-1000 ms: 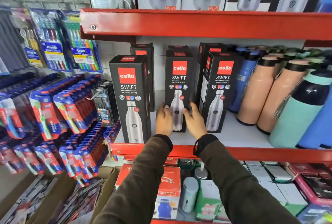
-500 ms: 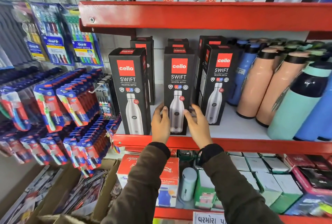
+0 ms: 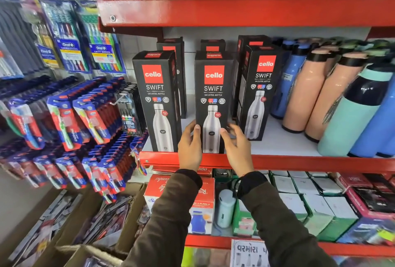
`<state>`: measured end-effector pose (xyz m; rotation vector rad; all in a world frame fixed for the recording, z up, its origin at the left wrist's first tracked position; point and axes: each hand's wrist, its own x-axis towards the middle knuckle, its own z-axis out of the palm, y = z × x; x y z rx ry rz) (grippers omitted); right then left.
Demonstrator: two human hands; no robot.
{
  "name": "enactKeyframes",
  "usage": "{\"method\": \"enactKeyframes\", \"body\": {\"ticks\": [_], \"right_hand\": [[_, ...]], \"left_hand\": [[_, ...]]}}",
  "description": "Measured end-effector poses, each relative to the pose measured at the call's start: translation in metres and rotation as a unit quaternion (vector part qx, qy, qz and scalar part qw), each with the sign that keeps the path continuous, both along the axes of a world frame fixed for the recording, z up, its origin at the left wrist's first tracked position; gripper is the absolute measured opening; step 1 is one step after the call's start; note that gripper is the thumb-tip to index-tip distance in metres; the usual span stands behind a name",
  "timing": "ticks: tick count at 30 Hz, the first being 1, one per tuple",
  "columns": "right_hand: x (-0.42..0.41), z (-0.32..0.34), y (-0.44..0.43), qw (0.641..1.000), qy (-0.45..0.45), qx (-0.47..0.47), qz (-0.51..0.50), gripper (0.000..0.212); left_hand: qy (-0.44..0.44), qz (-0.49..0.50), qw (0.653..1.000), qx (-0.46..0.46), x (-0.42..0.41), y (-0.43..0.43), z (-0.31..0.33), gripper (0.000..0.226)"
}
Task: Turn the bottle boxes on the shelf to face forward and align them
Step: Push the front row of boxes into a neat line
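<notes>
Three black bottle boxes in front, three more behind, middle box point(image 3: 212, 95) at shelf point(image 3: 299, 163) edge, left hand point(image 3: 190, 149) and right hand point(image 3: 237, 149) gripping its nine and three o'clock sides

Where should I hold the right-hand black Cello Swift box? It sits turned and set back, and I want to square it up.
Probably the two narrow vertical sides of the right-hand black Cello Swift box, low down, reaching in from the open front. It stands tall and upright, so a low grip should turn it without tipping. A second box close behind and peach plastic bottles to its right leave only the front free.
</notes>
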<state>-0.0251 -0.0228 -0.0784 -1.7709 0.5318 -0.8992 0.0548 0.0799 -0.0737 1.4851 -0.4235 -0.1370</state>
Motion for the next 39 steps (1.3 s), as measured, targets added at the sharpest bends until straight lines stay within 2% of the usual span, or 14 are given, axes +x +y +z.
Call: {"method": "enactKeyframes", "body": {"ticks": [3, 6, 9, 12, 15, 17, 23, 27, 31, 33, 39], "right_hand": [[0.001, -0.002, -0.001, 1.0, -0.007, 0.005, -0.002, 0.033], [0.0, -0.008, -0.004, 1.0, -0.009, 0.004, -0.009, 0.033], [-0.006, -0.016, -0.012, 0.999, -0.016, -0.019, -0.03, 0.03], [-0.019, -0.019, -0.028, 0.996, -0.037, -0.042, -0.068, 0.027], [-0.037, -0.018, -0.049, 0.992, -0.053, -0.06, -0.096, 0.026], [-0.045, -0.018, -0.065, 0.99, -0.058, -0.077, -0.103, 0.026], [-0.05, -0.009, -0.114, 0.993, -0.027, -0.055, -0.098, 0.044], [-0.04, 0.009, -0.135, 0.997, 0.026, -0.043, -0.051, 0.055], [-0.031, 0.022, -0.143, 0.998, 0.052, -0.042, -0.011, 0.048], [-0.029, 0.022, -0.145, 0.998, 0.055, -0.032, -0.007, 0.049], [-0.034, 0.014, -0.15, 0.998, 0.05, -0.029, -0.009, 0.048]], "left_hand": [[-0.008, 0.005, 1.0, -0.008, -0.002, 0.0, -0.001, 0.037], [-0.023, 0.052, 0.997, -0.047, -0.006, -0.004, -0.012, 0.03], [-0.095, 0.14, 0.983, -0.069, -0.023, -0.01, -0.026, 0.033], [-0.154, 0.166, 0.97, -0.089, -0.05, -0.022, -0.034, 0.032], [-0.212, 0.153, 0.961, -0.088, -0.076, -0.043, -0.042, 0.027], [-0.218, 0.116, 0.965, -0.085, -0.088, -0.059, -0.044, 0.026], [-0.234, 0.006, 0.972, -0.032, -0.088, -0.12, -0.031, 0.041], [-0.189, -0.008, 0.982, 0.004, -0.064, -0.15, -0.016, 0.052], [-0.044, -0.033, 0.998, 0.02, -0.046, -0.167, 0.004, 0.053], [0.002, -0.047, 0.999, 0.023, -0.042, -0.169, 0.009, 0.051], [-0.002, -0.033, 0.999, 0.035, -0.042, -0.159, 0.011, 0.044]]}}
